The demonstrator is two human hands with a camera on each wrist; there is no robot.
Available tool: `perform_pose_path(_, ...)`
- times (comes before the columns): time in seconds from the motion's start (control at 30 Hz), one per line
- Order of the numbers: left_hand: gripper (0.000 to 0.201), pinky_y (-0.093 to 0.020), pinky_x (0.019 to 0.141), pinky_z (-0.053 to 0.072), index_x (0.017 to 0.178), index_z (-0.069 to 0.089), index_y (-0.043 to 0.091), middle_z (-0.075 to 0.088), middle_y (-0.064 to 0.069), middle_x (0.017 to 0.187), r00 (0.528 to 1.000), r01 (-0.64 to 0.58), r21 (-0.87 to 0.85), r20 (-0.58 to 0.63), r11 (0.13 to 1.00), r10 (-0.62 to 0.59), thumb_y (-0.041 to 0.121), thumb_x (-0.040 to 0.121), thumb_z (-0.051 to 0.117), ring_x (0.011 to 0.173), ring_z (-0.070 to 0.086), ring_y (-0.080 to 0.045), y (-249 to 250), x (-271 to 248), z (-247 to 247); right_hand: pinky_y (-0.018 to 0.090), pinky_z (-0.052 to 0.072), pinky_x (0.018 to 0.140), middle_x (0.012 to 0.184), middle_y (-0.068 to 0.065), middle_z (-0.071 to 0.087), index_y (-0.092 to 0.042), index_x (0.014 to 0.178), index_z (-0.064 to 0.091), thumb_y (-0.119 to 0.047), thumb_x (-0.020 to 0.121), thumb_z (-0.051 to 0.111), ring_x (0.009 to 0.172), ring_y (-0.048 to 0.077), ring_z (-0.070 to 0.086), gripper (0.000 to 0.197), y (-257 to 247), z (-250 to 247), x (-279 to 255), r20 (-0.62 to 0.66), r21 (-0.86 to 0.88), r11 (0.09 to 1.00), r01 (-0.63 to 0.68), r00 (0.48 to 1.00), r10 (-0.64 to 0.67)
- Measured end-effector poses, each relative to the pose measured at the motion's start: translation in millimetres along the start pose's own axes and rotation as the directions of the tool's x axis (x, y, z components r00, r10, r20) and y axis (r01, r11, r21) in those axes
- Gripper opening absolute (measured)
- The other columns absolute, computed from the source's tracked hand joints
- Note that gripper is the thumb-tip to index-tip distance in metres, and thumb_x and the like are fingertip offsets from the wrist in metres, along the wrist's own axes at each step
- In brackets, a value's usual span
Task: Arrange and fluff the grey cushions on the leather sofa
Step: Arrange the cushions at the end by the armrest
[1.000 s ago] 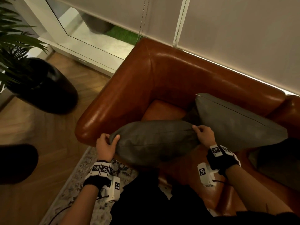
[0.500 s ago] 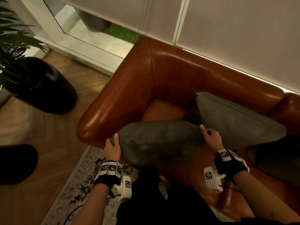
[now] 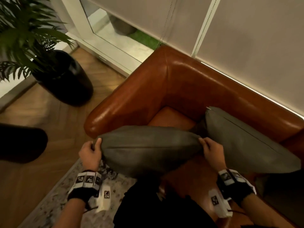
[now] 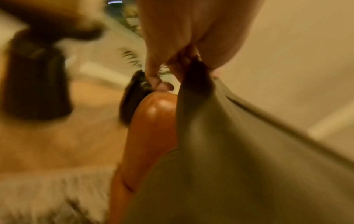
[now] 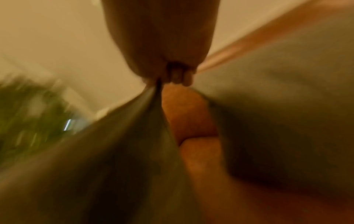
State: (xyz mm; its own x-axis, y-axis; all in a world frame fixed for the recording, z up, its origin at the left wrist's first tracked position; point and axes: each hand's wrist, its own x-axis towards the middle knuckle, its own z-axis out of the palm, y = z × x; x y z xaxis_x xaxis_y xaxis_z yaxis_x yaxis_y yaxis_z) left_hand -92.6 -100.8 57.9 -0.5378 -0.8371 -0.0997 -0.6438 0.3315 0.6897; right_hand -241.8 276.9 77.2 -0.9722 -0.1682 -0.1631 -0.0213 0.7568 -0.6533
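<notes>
A plump grey cushion [image 3: 148, 148] hangs level above the front of the brown leather sofa [image 3: 172, 89], held by both ends. My left hand [image 3: 92, 148] pinches its left corner, seen up close in the left wrist view as bunched fabric [image 4: 193, 75] between thumb and fingers. My right hand [image 3: 209, 148] pinches the right corner [image 5: 159, 84]. A second grey cushion [image 3: 246, 139] leans against the sofa back to the right, its zip edge up. Both wrist views are blurred.
A tall black pot [image 3: 69, 79] with a green palm stands on the wooden floor left of the sofa arm. A patterned rug [image 3: 54, 203] lies under my feet. A dark object [image 3: 19, 143] sits at the left edge. Blinds hang behind the sofa.
Both hands have shifted outward to the cushion's end corners, and the cushion is stretched and lifted slightly. My view has swung a little to the right.
</notes>
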Motion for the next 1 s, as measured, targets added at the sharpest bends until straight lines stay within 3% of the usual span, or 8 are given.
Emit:
perform_pose_path(0.17,0.042,-0.035,0.059,0.027,0.057,0.037,0.007,0.038,-0.013,0.060,1.000,-0.010,0.090,0.022,0.996,0.008,0.022,0.091,0.058,0.060,0.040,-0.027,-6,-28,-5,0.038,0.048,0.065,0.073,0.011,0.062,-0.011,0.082,0.060,-0.028,0.096,0.048,0.069,0.026,0.061,0.025,18,27,15,0.118,-0.085,0.989,-0.120,0.985,0.129)
perform_pose_path(0.3,0.041,-0.032,0.055,0.026,0.058,0.037,0.011,0.035,-0.003,0.060,0.978,-0.204,0.051,0.058,0.978,0.201,0.023,0.088,0.062,0.058,0.038,-0.020,28,-44,-6,0.046,0.043,0.091,0.119,0.019,0.052,-0.006,0.111,0.055,-0.037,0.096,0.043,0.106,0.034,0.053,0.036,15,20,24,0.164,-0.412,0.897,-0.163,0.955,0.249)
perform_pose_path(0.47,0.034,-0.031,0.064,0.033,0.064,0.034,0.026,0.038,0.006,0.066,0.815,-0.575,0.052,0.125,0.817,0.565,0.041,0.086,0.054,0.069,0.047,-0.018,111,-69,19,0.046,0.027,0.110,0.149,0.011,0.030,-0.016,0.147,0.024,-0.073,0.068,0.054,0.138,0.026,0.029,0.102,-67,45,11,0.394,-0.154,0.894,0.422,0.855,-0.336)
perform_pose_path(0.57,0.035,-0.030,0.065,0.030,0.064,0.034,0.027,0.035,0.011,0.066,0.788,-0.609,0.013,0.123,0.793,0.603,0.049,0.085,0.050,0.069,0.047,-0.015,144,-88,33,0.024,0.035,0.103,0.134,0.016,0.051,-0.002,0.134,0.042,-0.039,0.074,0.069,0.122,0.011,0.047,0.075,-119,62,-5,0.500,0.180,0.898,0.402,0.748,-0.435)
perform_pose_path(0.67,0.036,-0.042,0.069,0.043,0.063,0.044,0.023,0.045,0.008,0.066,0.844,-0.515,-0.169,0.071,0.840,0.532,0.051,0.085,0.048,0.070,0.049,-0.015,139,-82,11,0.013,0.039,0.065,0.087,0.021,0.070,0.006,0.093,0.066,-0.010,0.079,0.062,0.083,0.012,0.056,0.022,-140,63,-10,0.265,0.263,0.864,0.430,0.829,-0.493)
perform_pose_path(0.8,0.044,-0.051,0.105,0.030,0.117,0.055,0.020,0.051,-0.011,0.129,0.977,-0.067,0.028,-0.201,0.997,0.071,0.050,0.094,0.033,0.123,0.042,-0.030,72,-46,-38,-0.004,0.036,0.069,0.084,-0.018,0.065,-0.018,0.086,0.070,-0.013,0.082,0.069,0.078,-0.019,0.057,0.007,-155,41,-11,0.180,0.476,0.827,0.299,0.887,-0.425)
perform_pose_path(0.9,0.073,-0.054,0.113,0.021,0.144,0.028,0.018,0.024,-0.018,0.152,0.813,0.580,-0.015,-0.046,0.814,-0.580,0.065,0.088,0.035,0.139,0.023,-0.040,-17,-28,-57,0.005,0.044,0.074,0.087,-0.022,0.065,-0.036,0.084,0.064,-0.019,0.084,0.067,0.082,-0.015,0.060,0.017,-156,20,-4,0.185,0.527,0.815,0.240,0.904,-0.386)
perform_pose_path(1.0,0.083,-0.048,0.109,0.033,0.141,0.035,0.005,0.038,-0.015,0.147,0.605,0.790,-0.213,0.424,0.575,-0.674,0.066,0.085,0.042,0.133,0.038,-0.039,-30,-35,-52,0.012,0.049,0.080,0.092,-0.013,0.069,-0.031,0.089,0.067,-0.018,0.084,0.067,0.088,-0.004,0.064,0.013,-146,3,6,0.184,0.569,0.802,0.183,0.922,-0.341)
